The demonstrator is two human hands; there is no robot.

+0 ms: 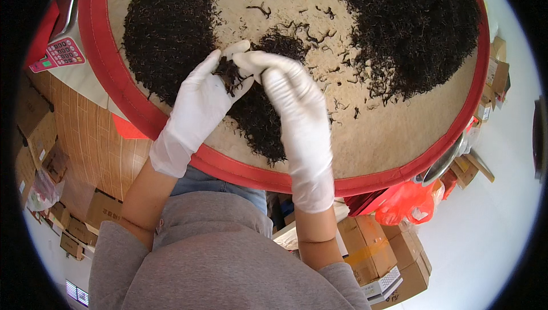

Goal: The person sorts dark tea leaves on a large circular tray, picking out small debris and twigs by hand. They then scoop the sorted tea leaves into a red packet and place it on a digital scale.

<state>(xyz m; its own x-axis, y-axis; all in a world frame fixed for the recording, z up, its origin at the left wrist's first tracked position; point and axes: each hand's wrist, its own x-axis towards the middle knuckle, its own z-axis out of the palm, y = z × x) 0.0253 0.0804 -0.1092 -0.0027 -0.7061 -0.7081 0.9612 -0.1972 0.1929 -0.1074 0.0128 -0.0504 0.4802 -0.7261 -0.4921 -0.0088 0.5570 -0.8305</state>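
Note:
My left hand [203,98], in a white glove, cradles a small clump of dark twisted dried leaves [229,72] that look like loose black tea. Close beside it, my right hand [291,81], gloved too, has its fingers bent and its fingertips near the clump. Whether anything is pinched in them is hidden. Under both hands lies a smaller heap of the same leaves [261,126]. Larger heaps cover the left side [171,27] and the right side [411,27] of a round tan cloth-lined tray [376,147] with a red fabric rim.
Loose leaf strands [314,38] are scattered between the heaps. Left of the tray stands a scale with a pink keypad [64,53]. Cardboard boxes [368,246] and a red plastic bag [406,203] sit below right. More cartons [38,117] line the wood-look floor [94,126] at left.

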